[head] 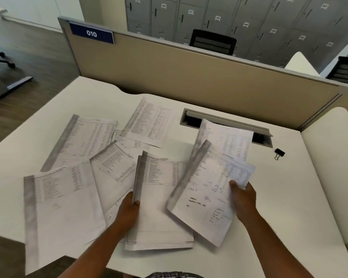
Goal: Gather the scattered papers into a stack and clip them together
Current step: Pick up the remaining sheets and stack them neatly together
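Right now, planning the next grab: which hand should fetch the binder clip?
Probably the right hand: the binder clip lies on its side of the desk, though it must first drop its sheet onto the left hand's stack.

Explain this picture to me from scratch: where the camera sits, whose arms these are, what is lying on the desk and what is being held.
There is no machine here. One camera is worn on a person's head and looks forward and down, so the two bare arms reaching in from the bottom are the wearer's own. The left hand grips the edge of a small stack of papers near the front of the white desk. The right hand holds a separate sheet with handwriting, tilted beside the stack. More printed sheets lie scattered and overlapping, one overhanging the front edge. A black binder clip sits alone to the right, untouched. Behind stand a beige divider and grey lockers.
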Demonstrator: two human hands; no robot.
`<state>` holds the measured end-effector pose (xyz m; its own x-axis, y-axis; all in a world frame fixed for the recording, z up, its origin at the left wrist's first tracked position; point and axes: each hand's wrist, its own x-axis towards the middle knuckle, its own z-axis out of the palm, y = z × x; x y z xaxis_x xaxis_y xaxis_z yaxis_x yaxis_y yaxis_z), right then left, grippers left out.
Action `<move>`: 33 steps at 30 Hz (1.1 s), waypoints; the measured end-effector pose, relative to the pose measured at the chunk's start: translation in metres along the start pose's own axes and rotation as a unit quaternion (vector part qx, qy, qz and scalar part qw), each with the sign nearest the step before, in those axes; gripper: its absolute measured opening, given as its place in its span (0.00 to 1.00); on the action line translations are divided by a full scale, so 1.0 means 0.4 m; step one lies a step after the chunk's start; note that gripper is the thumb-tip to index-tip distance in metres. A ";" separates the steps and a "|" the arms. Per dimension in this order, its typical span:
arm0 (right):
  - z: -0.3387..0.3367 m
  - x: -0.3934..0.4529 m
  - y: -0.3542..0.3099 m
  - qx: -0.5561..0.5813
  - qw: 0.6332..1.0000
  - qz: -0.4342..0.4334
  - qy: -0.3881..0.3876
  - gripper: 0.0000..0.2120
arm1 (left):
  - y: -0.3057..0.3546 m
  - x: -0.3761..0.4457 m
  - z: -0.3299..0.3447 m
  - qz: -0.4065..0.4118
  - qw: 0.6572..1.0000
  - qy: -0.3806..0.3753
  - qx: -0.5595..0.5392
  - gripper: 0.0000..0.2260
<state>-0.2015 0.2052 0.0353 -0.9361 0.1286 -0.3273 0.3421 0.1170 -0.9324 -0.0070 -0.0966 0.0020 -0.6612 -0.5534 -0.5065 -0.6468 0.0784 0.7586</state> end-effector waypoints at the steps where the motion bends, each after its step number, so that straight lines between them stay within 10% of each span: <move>1: 0.001 -0.005 0.005 0.004 1.000 0.014 -0.010 0.13 | -0.001 0.000 0.000 -0.005 1.000 0.009 -0.016 0.20; 20: 0.079 -0.093 0.077 -0.118 0.982 0.022 -0.145 0.11 | 0.083 -0.026 0.051 0.002 0.998 -0.020 -0.055 0.21; 33: -0.074 0.053 0.002 -0.190 0.971 -0.076 0.126 0.06 | 0.064 -0.018 0.004 -0.034 0.997 -0.019 -0.066 0.20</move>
<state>-0.2184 0.2373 0.0321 -0.9450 0.3124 -0.0970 0.2511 0.5028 -0.8271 -0.0194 -0.0895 0.0242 -0.6327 -0.5224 -0.5716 -0.6368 -0.0690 0.7679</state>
